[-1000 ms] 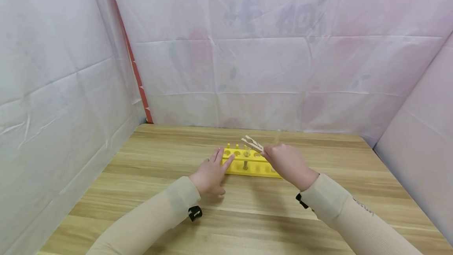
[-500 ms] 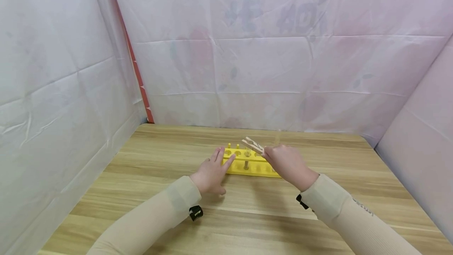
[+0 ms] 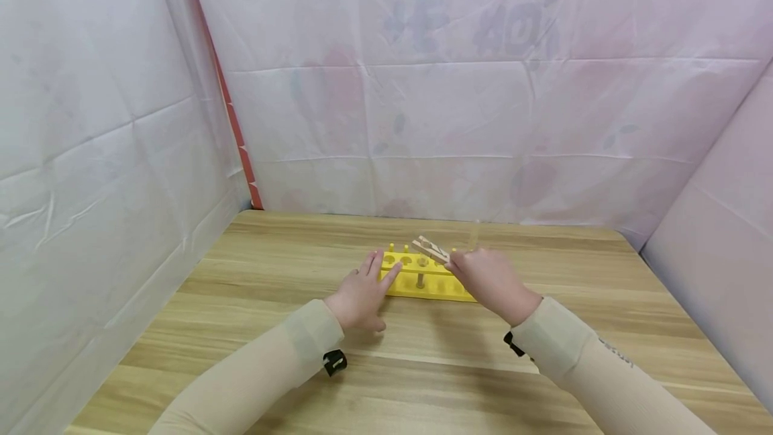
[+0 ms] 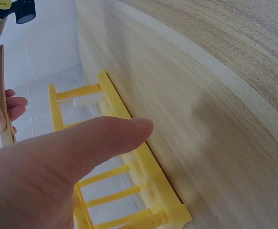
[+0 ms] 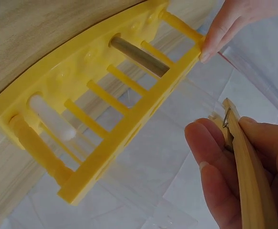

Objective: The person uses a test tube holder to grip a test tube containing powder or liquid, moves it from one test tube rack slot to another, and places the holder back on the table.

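A yellow test tube rack (image 3: 435, 291) stands upright on the wooden table. My left hand (image 3: 362, 294) rests its fairly straight fingers on the rack's left end, the thumb (image 4: 105, 138) extended apart from the rack. With my right hand (image 3: 492, 284) I grip a wooden test tube clamp (image 3: 431, 248) by its handles. The clamp's tip, with a wire spring, is right at the top of a clear test tube with grey-brown contents (image 5: 141, 56), which stands in the rack. At the rack's right end stands another clear tube with white contents (image 5: 53, 117), partly behind my right hand in the head view.
Wood-grain table (image 3: 278, 254) extends around the rack. Pale patterned sheets (image 3: 441, 113) hang behind the table and along both sides. Each wrist wears a black device, such as the one under the left cuff (image 3: 334, 362).
The clamp in my right hand has dipped slightly toward the tube's top, and its two tips appear closer together. The left hand stays on the rack.
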`<state>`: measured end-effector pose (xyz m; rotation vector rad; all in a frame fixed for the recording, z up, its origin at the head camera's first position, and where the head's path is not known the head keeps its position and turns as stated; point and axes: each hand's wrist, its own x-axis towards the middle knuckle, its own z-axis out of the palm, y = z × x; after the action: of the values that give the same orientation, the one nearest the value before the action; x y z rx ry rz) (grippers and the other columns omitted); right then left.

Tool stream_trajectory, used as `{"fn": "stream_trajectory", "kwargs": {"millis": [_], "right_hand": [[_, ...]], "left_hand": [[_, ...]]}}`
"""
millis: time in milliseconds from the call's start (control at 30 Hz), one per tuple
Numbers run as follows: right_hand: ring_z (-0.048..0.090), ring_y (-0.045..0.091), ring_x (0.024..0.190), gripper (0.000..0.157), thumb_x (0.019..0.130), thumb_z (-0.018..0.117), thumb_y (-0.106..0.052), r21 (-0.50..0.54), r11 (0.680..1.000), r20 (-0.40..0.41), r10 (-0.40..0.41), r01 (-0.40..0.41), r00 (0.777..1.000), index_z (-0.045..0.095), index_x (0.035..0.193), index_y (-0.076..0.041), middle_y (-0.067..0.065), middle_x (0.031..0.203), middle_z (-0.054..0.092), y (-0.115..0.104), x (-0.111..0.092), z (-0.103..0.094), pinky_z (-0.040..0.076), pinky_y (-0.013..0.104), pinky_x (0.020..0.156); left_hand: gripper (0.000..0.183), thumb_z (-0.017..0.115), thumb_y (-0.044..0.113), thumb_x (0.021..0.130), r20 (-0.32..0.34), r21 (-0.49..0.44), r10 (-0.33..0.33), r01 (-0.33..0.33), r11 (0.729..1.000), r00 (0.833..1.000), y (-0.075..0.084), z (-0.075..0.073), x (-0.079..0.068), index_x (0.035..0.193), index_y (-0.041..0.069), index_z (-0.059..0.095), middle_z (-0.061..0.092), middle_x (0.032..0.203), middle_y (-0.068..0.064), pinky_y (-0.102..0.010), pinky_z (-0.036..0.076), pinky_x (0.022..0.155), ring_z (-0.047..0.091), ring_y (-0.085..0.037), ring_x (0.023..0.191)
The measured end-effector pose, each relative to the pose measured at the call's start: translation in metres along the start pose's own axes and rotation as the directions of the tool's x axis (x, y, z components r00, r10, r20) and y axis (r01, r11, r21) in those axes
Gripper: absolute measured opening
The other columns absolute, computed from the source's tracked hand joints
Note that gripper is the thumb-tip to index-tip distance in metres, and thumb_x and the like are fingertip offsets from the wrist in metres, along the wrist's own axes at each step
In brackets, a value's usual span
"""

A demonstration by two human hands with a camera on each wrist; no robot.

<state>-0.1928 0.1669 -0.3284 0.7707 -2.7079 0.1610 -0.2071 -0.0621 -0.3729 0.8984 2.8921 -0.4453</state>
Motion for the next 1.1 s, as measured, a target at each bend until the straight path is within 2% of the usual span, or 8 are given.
{"fn": "stream_trajectory", "kwargs": {"millis": [300,767,1100], "right_hand": [[0.030,0.007,0.044,0.030,0.089,0.063,-0.015,0.003,1.000,0.018,0.010,-0.010,1.000,0.048,0.063,-0.013,-0.006,0.049,0.035,0.000,0.000,0.002,0.029,0.022,0.042],[0.030,0.007,0.043,0.031,0.088,0.064,-0.014,-0.027,0.999,-0.013,-0.021,0.021,1.000,0.050,0.060,-0.012,-0.007,0.049,0.035,0.000,-0.001,0.010,0.031,0.023,0.041],[0.030,0.007,0.043,0.031,0.088,0.064,-0.016,-0.018,1.000,0.034,-0.015,0.016,0.999,0.050,0.061,-0.013,-0.007,0.049,0.035,0.000,-0.002,0.012,0.029,0.023,0.041]], "left_hand": [[0.108,0.064,0.062,0.075,0.002,0.019,-0.006,0.006,1.000,1.000,0.000,-0.001,0.001,0.152,0.018,0.003,0.005,0.153,-0.023,-0.037,0.042,0.096,0.015,-0.035,0.139],[0.109,0.065,0.063,0.074,0.008,0.019,-0.010,0.010,1.000,1.000,0.000,0.001,0.001,0.152,0.018,0.004,0.005,0.153,-0.023,-0.038,0.041,0.097,0.015,-0.035,0.139],[0.109,0.063,0.065,0.074,-0.001,0.052,-0.011,0.011,0.999,1.000,0.001,0.002,0.002,0.152,0.018,0.003,0.006,0.152,-0.023,-0.035,0.044,0.094,0.016,-0.034,0.139]]}}
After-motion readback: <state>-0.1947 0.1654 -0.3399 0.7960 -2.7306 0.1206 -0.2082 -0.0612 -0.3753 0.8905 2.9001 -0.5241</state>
